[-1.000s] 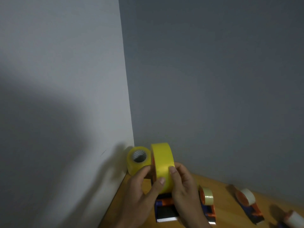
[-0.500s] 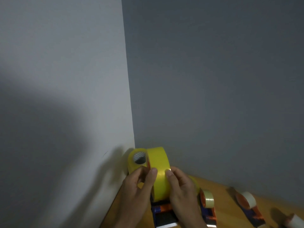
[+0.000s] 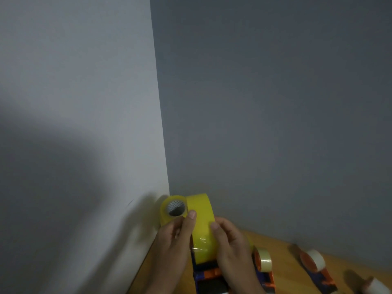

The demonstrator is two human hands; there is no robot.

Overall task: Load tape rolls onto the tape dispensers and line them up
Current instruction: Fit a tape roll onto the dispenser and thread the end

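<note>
A large yellow tape roll (image 3: 201,221) stands on edge in a blue and orange dispenser (image 3: 209,276) at the wooden table's left end. My left hand (image 3: 176,240) grips the roll's left side, with the thumb on its face. My right hand (image 3: 231,240) grips its right side. A loose end of tape shows on the roll near my fingers. Behind it in the corner lies a second yellow roll (image 3: 172,209) with its core facing me.
Two more dispensers with pale tape rolls (image 3: 264,262) (image 3: 314,262) stand to the right on the wooden table (image 3: 282,249). Another pale roll (image 3: 373,285) shows at the frame's lower right. A white wall is on the left and a grey wall behind.
The yellow roll has dropped lower into the dispenser. My left thumb has slid up the roll's face and both hands have shifted with it.
</note>
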